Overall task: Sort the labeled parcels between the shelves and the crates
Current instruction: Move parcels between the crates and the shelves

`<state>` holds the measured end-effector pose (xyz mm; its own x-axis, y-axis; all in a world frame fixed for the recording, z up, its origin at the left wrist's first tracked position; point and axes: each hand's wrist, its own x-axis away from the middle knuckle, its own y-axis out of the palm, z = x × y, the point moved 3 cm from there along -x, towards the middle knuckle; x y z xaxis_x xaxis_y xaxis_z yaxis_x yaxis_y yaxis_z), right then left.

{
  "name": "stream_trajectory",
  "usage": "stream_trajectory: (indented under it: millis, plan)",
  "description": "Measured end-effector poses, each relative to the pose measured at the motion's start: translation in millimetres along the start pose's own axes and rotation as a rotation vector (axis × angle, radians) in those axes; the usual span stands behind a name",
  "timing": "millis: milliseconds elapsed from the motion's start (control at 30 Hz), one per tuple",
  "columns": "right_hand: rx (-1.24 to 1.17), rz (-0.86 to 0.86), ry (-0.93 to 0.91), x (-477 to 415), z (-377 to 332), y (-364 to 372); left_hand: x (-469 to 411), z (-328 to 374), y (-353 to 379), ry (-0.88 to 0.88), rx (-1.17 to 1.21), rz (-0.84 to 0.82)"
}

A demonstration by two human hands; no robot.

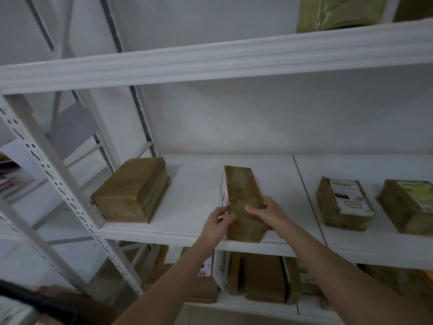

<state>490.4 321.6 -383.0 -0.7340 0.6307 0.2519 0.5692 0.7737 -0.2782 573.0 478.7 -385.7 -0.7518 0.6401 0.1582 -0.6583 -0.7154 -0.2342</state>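
**Fig. — Handling one parcel at the middle shelf**

Standing on edge at dead centre of the view, on the middle shelf point(194, 184): the brown parcel point(243, 198), white label facing 9 o'clock, near end lying at the shelf's front lip. Clasping that near end from both flanks: the left hand point(216, 221) at 8 o'clock of it, fingers curled against the labelled side, and the right hand point(267, 211) at 4 o'clock, fingers wrapping over the top face.

Lying flat on the same shelf: a wrapped parcel point(131, 191) at 9 o'clock, well apart; a labelled parcel point(344, 202) and a further parcel point(407, 205) at 3 o'clock, beyond a seam in the board. Standing in a row at 6 o'clock, one level down: the lower parcels point(262, 275). Sitting at 1 o'clock, one level up: a green bag point(339, 12). Showing no crates anywhere.

Appearing well under way as a sort, judging by the parcels shelved on three levels; giving no means of telling whether setting this one down or drawing it out; leaving a remainder not countable from here.
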Motion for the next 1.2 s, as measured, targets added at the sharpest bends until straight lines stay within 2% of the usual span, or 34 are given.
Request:
stream_trajectory:
  millis: [133,233,300,400,500,600,667,767,900,1033,1200]
  plan:
    - [-0.231,0.019,0.132,11,18,-7,3,-2,-1,-0.096,0.124,0.031]
    - [-0.172,0.053,0.075,13,16,-5,3,-8,-4,-0.277,0.250,-0.029]
    - [-0.156,0.059,0.045,15,12,-3,2,-8,-2,-0.329,0.306,-0.073]
    - [-0.169,0.096,0.064,19,11,-5,-2,-8,-1,-0.274,0.266,-0.034]
    - [-0.040,0.158,0.094,24,13,-8,-12,-5,-8,-0.172,0.229,0.027]
    - [-0.111,0.181,0.167,31,12,-8,-21,3,-10,-0.094,0.055,-0.043]
    - [-0.127,0.139,0.180,35,8,-5,-24,7,-9,-0.071,-0.005,-0.081]
    - [-0.073,0.092,0.149,37,6,2,-27,6,-9,-0.134,0.019,-0.110]
    - [-0.167,0.066,0.170,33,4,9,-26,2,-5,-0.216,0.084,-0.212]
    - [-0.162,-0.016,0.198,29,8,8,-22,-1,-9,-0.199,0.124,-0.340]
    - [-0.113,-0.113,0.223,27,3,8,-19,-1,-17,-0.170,0.058,-0.445]
